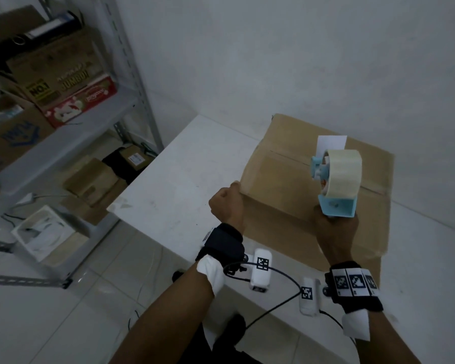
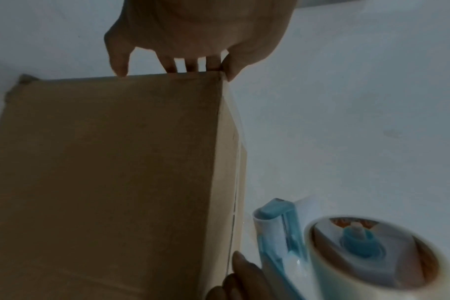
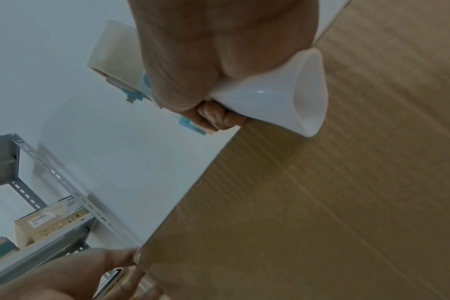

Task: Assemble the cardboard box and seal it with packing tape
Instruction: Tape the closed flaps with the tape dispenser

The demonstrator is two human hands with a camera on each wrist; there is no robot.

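A brown cardboard box [image 1: 286,185] stands on the white table [image 1: 174,179], its top flaps folded shut along a middle seam. My left hand [image 1: 226,199] grips the box's near-left top corner. In the left wrist view its fingers [image 2: 190,65] lie on the top edge of the box [image 2: 103,162] and the thumb lies round the corner. My right hand [image 1: 335,227] grips the white handle [image 3: 283,91] of a blue tape dispenser [image 1: 336,203]. It holds the dispenser above the near part of the box top, with the clear tape roll [image 1: 343,172] uppermost.
A grey metal shelf [image 1: 95,119] with cartons stands at the left, and more boxes and a white tray [image 1: 47,232] lie on the tiled floor below it. A white wall runs close behind the table. A white label [image 1: 331,143] lies on the box top.
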